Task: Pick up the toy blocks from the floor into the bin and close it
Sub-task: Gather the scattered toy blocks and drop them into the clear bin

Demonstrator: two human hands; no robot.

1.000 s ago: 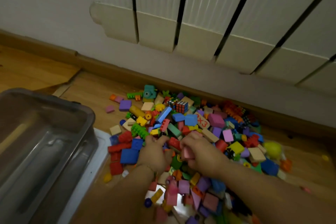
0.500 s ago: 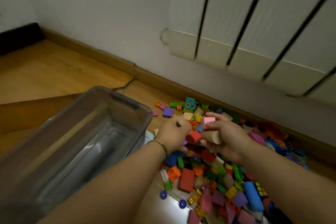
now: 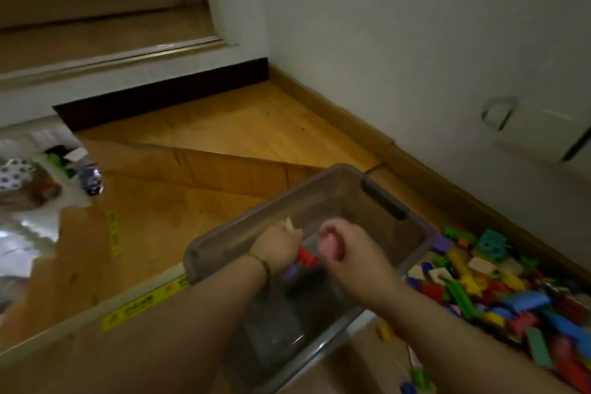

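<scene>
Centre frame, over the clear open bin (image 3: 319, 182): left hand (image 3: 281, 248) curled round a red block (image 3: 307, 257), right hand (image 3: 348, 253) fisted on a pink block (image 3: 331, 243). Lower right, toy blocks (image 3: 499, 291) heaped on the floor beside the bin; cardboard (image 3: 160, 201) at left.

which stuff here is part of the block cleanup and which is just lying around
Job:
bin
left hand, gripping a red block
right hand, gripping a pink block
block pile on the floor

Lying about:
cardboard sheet
yellow tape
clutter, far left
radiator
</scene>
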